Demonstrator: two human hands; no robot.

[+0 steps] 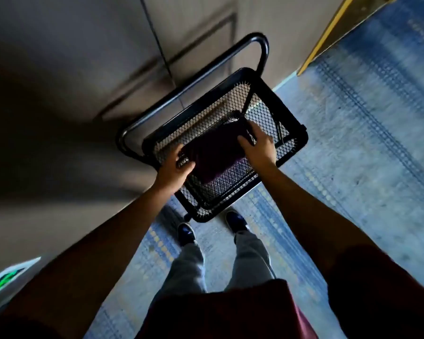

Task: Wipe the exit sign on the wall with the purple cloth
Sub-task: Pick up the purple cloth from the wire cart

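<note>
Fingers of the left hand (175,167) are curled around the near-left edge of the purple cloth (213,152), thumb on top; looks like a pinch on the fabric, though blur makes the exact contact hard to confirm. Right hand (256,145) lies flat and spread on the far-right end of the cloth, fingers open, pressing or about to gather, not closed on anything.

Cloth sits between the two hands on the top mesh shelf of a black wire cart (299,140). Its long axis runs from the left hand up toward the right hand, diagonal across the shelf. Both hands touch it, one at each end, so neither is clearly nearer.

Key relation for the next move: the exit sign (3,280) glows green low on the wall (59,81), at the lower-left edge of view, on the person's left and well apart from the cart. My read: the left hand is on the sign's side, so lifting with it and swinging left is the shorter path. The right hand would need to cross the body.

Cart stands on blue patterned carpet (353,143), close against the wall. Wipe not yet started.
</note>
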